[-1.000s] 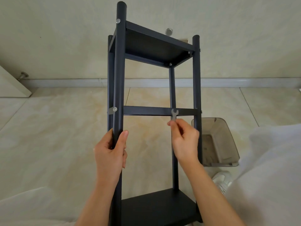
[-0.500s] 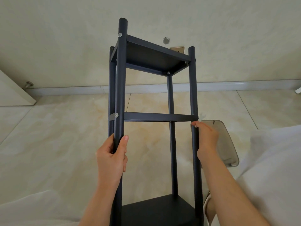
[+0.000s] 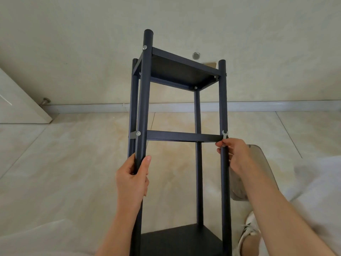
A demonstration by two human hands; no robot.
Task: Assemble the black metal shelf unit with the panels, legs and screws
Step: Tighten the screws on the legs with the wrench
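Left hand [image 3: 132,179] is wrapped around the near-left leg [image 3: 144,100] of the black shelf unit [image 3: 180,137], which stands upright on the tiled floor [image 3: 55,163]. Right hand [image 3: 235,154] pinches a small flat wrench [image 3: 224,136] against the near-right leg [image 3: 223,100], right where the middle panel [image 3: 184,136] meets it. Smoky plastic bin [image 3: 262,163] sits just behind that hand.

shelf unit [image 3: 184,71]: black | screws [image 3: 138,133]: silver | wrench [image 3: 224,134]: silver-grey | floor [image 3: 64,163]: cream marbled tile | bin [image 3: 258,163]: translucent grey
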